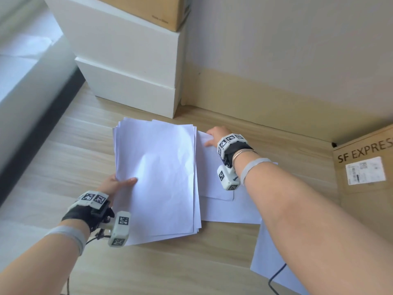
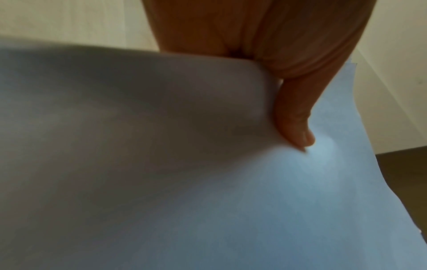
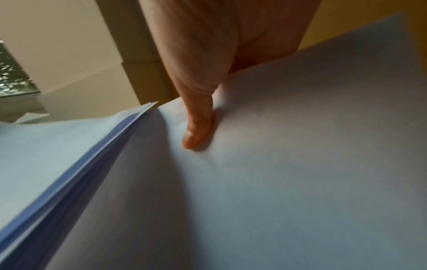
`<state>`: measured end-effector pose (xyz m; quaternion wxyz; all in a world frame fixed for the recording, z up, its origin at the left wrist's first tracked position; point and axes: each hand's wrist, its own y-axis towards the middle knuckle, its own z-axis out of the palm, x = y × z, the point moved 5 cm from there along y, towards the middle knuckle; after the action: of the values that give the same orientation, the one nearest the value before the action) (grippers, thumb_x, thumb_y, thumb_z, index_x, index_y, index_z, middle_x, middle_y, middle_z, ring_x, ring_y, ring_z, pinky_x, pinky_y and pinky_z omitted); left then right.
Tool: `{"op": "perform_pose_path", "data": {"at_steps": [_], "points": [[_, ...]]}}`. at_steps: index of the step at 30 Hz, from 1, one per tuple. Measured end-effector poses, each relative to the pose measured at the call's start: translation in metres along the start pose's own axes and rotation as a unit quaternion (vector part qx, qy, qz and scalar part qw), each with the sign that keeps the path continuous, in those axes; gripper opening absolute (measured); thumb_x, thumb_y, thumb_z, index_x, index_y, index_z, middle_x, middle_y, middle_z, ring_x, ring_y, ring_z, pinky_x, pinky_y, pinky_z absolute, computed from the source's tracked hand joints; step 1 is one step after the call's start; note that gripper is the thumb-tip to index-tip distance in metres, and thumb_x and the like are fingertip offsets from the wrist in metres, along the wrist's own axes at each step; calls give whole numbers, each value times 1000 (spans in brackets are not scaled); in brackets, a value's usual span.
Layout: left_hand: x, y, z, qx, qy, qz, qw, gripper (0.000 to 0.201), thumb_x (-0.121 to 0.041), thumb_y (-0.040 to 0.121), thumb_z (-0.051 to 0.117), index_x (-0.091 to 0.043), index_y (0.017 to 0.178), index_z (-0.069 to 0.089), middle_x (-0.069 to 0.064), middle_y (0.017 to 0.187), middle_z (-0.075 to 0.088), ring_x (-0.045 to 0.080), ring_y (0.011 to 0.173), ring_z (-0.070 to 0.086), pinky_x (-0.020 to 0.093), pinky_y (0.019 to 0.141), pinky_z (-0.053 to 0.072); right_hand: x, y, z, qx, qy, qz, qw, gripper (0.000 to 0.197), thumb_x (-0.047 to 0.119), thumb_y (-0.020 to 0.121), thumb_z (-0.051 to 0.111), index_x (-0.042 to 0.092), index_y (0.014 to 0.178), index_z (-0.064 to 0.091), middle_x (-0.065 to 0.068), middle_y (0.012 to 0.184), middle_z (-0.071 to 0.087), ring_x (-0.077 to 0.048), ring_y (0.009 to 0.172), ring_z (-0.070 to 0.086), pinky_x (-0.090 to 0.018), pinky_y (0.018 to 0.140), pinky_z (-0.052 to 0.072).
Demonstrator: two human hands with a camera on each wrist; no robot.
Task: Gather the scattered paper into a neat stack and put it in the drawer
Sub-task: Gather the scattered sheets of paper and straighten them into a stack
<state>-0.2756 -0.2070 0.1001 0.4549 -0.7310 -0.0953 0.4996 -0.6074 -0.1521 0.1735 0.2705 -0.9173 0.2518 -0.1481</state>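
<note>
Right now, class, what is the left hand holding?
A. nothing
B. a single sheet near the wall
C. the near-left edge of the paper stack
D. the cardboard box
C: the left hand pinches the near-left edge of the paper stack, thumb on top.

A brown cardboard box printed "SF EXPRESS" (image 1: 365, 167), bearing a white shipping label, stands on the light wood-grain floor (image 1: 63, 150) at right. A second brown cardboard box (image 1: 148, 11) sits at the top edge. A black cable (image 1: 276, 277) crosses the floor.
</note>
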Motion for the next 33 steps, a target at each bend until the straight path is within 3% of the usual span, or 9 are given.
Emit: {"op": "perform_pose_path", "data": {"at_steps": [2,7,9,15,18,21,26,29,33], "points": [[-3,-1,5,11,-9,7,1000,10,-3,84,61,1,93,62,6,57,72,20,47,68,31,52,58,-19,-11,-2,10,27,22,999,23,26,87,62,6,99,64,-13,104,63,-26,93,56,-27,76,39],[-14,-13,23,15,18,9,1000,14,-9,82,66,4,79,62,6,46,67,18,36,62,23,40,52,-90,-59,26,17,133,179,975,59,34,88,62,5,137,44,-13,142,48,-30,130,47,-31,104,38],[-17,-17,33,22,35,9,999,18,-11,82,66,5,75,61,5,42,65,16,33,60,21,37,49,-117,-84,47,23,180,234,955,62,36,89,61,5,139,42,-13,143,46,-30,130,46,-34,107,37],[-25,-44,79,59,54,24,996,18,-1,87,56,16,90,59,3,31,57,12,24,54,14,28,39,-191,-161,106,3,292,388,874,61,37,91,55,3,140,39,-15,144,45,-32,129,47,-37,106,38],[-26,-53,99,65,77,25,995,24,-1,88,54,5,65,53,2,25,51,10,18,47,11,24,31,-221,-193,133,-19,347,446,825,58,36,92,55,4,139,41,-14,142,47,-33,128,48,-39,106,37],[-27,-58,114,60,87,19,994,28,-2,89,54,0,61,50,2,25,50,11,18,47,12,23,31,-238,-216,157,-28,340,504,794,57,42,90,54,6,134,46,-14,141,43,-34,128,44,-41,106,37],[-14,-42,129,93,109,-2,990,16,-2,88,54,9,76,56,5,31,56,13,23,52,15,29,39,-239,-231,185,1,303,505,808,54,38,94,49,11,139,39,-10,155,21,-28,144,20,-39,115,24],[-6,-28,130,94,106,-10,990,34,-6,85,60,13,113,57,17,70,69,29,55,66,36,63,55,-232,-229,192,-12,307,493,814,49,38,90,54,20,135,47,5,158,8,-29,142,19,-43,113,26],[-7,-22,134,101,108,-8,989,36,-8,84,62,9,115,57,23,85,63,34,74,61,45,74,51,-227,-224,190,-59,313,457,831,40,33,87,55,17,124,57,6,148,29,-29,131,31,-43,109,32]]}}
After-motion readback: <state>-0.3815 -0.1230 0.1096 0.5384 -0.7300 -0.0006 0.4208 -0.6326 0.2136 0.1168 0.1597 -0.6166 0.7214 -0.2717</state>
